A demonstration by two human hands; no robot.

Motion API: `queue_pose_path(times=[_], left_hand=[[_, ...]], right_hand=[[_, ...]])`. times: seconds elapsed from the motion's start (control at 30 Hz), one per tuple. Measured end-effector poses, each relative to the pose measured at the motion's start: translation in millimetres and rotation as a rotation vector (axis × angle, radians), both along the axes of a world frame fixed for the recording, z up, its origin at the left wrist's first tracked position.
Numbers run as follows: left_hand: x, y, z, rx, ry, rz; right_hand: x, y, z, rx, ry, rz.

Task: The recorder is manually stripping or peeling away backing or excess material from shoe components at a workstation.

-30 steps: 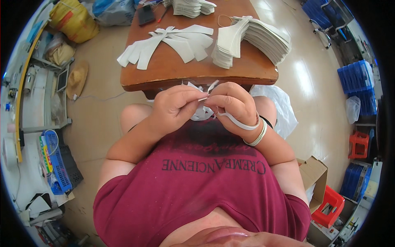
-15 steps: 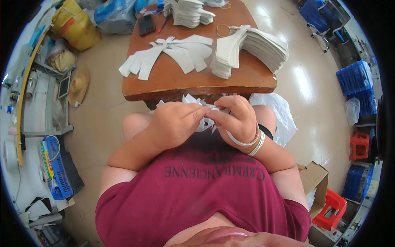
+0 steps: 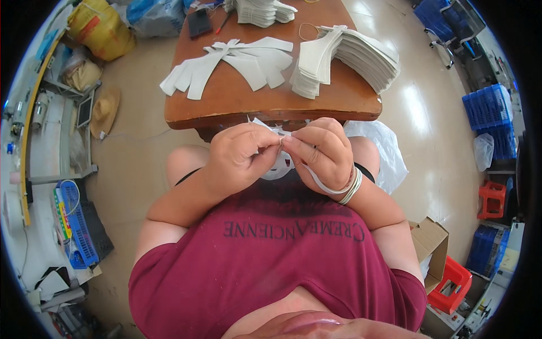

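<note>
Above my lap, my left hand (image 3: 240,155) and my right hand (image 3: 324,153) meet with thumbs and forefingers pinched together. Whatever sits between the fingertips is too small to make out. White scraps and pieces (image 3: 280,167) lie in my lap, partly hidden behind the hands. Pale bands (image 3: 353,187) ring my right wrist. On the brown table (image 3: 243,116) ahead, flat white curved pieces (image 3: 248,62) lie fanned out. To their right stands a thick stack of similar white pieces (image 3: 344,59).
Another white stack (image 3: 262,12) sits at the table's far side, near a black box (image 3: 199,23) and a red pen-like tool (image 3: 223,26). A translucent plastic bag (image 3: 384,161) lies right of my knee. An open cardboard box (image 3: 430,248) and a red stool (image 3: 451,285) stand at my right.
Both hands have risen slightly toward the table, and the left fingers have shifted into a clearer pinch against the right fingertips. The view has tilted a little.
</note>
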State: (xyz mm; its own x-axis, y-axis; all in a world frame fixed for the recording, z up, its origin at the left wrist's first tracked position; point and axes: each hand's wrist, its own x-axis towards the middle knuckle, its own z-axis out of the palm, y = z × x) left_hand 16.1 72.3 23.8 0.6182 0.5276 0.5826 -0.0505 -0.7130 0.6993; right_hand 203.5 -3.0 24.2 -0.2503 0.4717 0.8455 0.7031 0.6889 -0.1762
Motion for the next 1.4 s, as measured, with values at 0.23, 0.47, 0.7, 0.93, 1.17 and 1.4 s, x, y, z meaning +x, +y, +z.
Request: queue_pose_path(times=[0.23, 0.47, 0.7, 0.93, 1.17, 1.4], left_hand=[[1.6, -1.1, 6.7, -0.026, -0.019, -0.021], [-2.4, -3.9, 2.7, -0.242, 0.005, -0.058], [-3.8, -9.5, 0.5, -0.494, -0.014, -0.089], [1.9, -5.1, -5.1, -0.203, -0.012, 0.104], [4.9, -5.0, 2.6, 0.008, -0.091, 0.148], [5.5, -7.9, -4.8, -0.862, -0.139, -0.027]], right_hand=[[-2.7, 0.0, -2.8, 0.028, 0.011, 0.005], [-0.2, -3.1, -2.8, 0.110, -0.119, -0.057], [-4.6, -2.9, 0.5, 0.177, -0.115, -0.142], [-9.3, 0.1, 4.3, 0.086, -0.213, -0.177], [-14.7, -1.4, -1.9, 0.105, -0.135, -0.204], [-9.7, 3.9, -6.6, 0.088, -0.103, -0.243]])
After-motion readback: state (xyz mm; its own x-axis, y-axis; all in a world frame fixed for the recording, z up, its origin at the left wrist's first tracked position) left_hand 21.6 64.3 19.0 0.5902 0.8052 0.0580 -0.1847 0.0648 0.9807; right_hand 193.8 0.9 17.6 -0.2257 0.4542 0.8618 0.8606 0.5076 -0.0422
